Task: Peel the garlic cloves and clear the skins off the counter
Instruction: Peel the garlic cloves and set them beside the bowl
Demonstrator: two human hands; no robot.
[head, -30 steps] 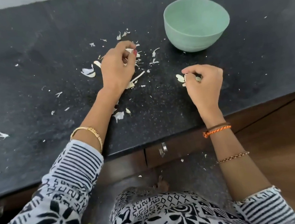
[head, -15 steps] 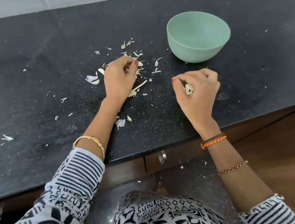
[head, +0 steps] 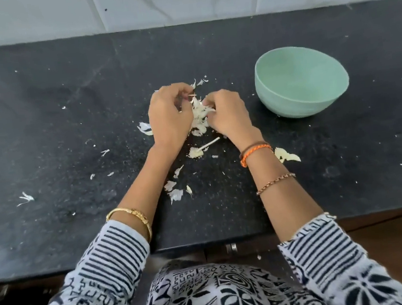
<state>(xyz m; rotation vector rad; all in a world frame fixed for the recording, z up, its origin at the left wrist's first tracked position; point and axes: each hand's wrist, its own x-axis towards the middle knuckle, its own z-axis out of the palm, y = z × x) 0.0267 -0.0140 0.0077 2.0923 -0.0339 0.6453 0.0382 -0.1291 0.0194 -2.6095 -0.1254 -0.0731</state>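
Since the earlier frames the right hand (head: 227, 113) had crossed from the counter's front part over to the left hand (head: 169, 115), and both had met over one pile of skins (head: 200, 117). The loose scraps once spread around the left hand were now mostly bunched between the two hands.

Left hand: fingers curled inward, clutching the left side of the pile. Right hand: fingers curled too, pinching the pile's right side. Both rested on the black counter (head: 64, 118), knuckles up.

Whether a garlic clove sat inside the pile could not be told; only papery skin showed.

Stray bits lay apart from the pile: a stem piece (head: 203, 148) just in front of the hands, a few flakes (head: 175, 189) between the forearms, a larger skin (head: 286, 155) right of the right wrist, one flake (head: 145, 128) just left of the left hand, a wisp (head: 26, 198) far left.

The green bowl (head: 301, 81) stood upright to the right of the hands, not touching them.
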